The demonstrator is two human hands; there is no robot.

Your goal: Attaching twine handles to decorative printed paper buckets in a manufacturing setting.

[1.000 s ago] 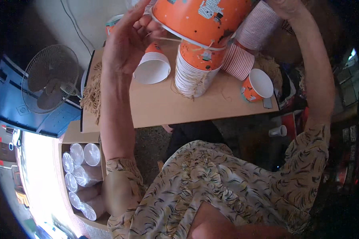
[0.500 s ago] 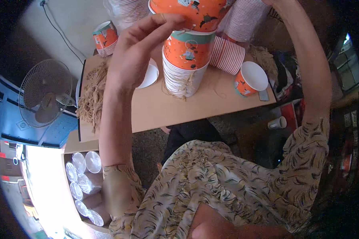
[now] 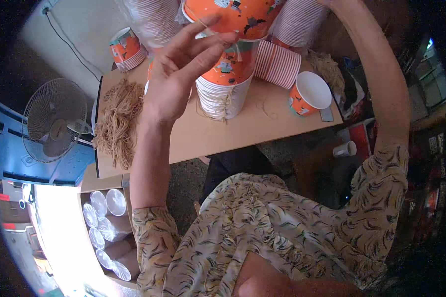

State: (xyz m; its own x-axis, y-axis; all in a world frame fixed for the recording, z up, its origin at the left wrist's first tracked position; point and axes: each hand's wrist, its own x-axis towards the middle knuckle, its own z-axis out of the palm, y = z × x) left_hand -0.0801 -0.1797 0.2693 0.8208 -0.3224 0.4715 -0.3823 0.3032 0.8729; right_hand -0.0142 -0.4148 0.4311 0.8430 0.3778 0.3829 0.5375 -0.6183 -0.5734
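Observation:
In front of me stands a tall stack of nested paper buckets [image 3: 223, 101], with white rims and twine wound about its side. Above it, at the top edge, is a larger-looking orange paper bucket [image 3: 238, 17] printed with cartoon figures. My left hand [image 3: 183, 67] is raised before its left side, fingers bent, and a thin strand of twine [image 3: 208, 27] runs across the fingertips. My right hand [image 3: 334, 3] reaches up to the top edge right of the orange bucket; its fingers are cut off by the frame.
A bundle of loose twine [image 3: 118, 123] lies on the table's left side. A single orange bucket [image 3: 309, 94] and a striped stack on its side [image 3: 278, 64] are at right. Wrapped stacks stand behind. A fan [image 3: 56, 120] and a carton of wrapped cups [image 3: 106, 230] are at left.
My left hand has moved slightly right, and its fingers have spread a little. The view has shifted slightly. My right arm stays raised.

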